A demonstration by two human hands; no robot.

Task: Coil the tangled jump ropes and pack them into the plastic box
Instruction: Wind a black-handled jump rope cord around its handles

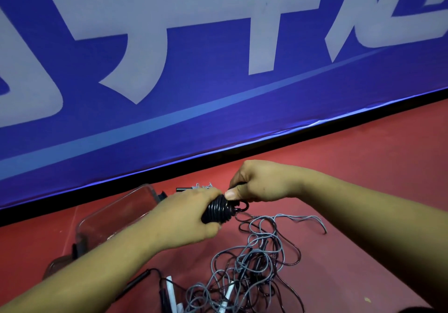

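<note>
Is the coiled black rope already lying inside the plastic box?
No, the left hand grips the coiled black rope outside the plastic box, while the right hand pinches its end.

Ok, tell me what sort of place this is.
Probably a sports hall or gym: a red sports floor, a big blue banner with white lettering standing along its edge, and tangled jump ropes lying on the floor near a clear plastic box.

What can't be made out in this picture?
Head view.
Plastic box: near part hidden behind the left arm.
Rope tangle: cut off by the bottom edge.
Black coil: core covered by windings and left hand.
Small items behind coil: too small, partly behind left hand.
</note>
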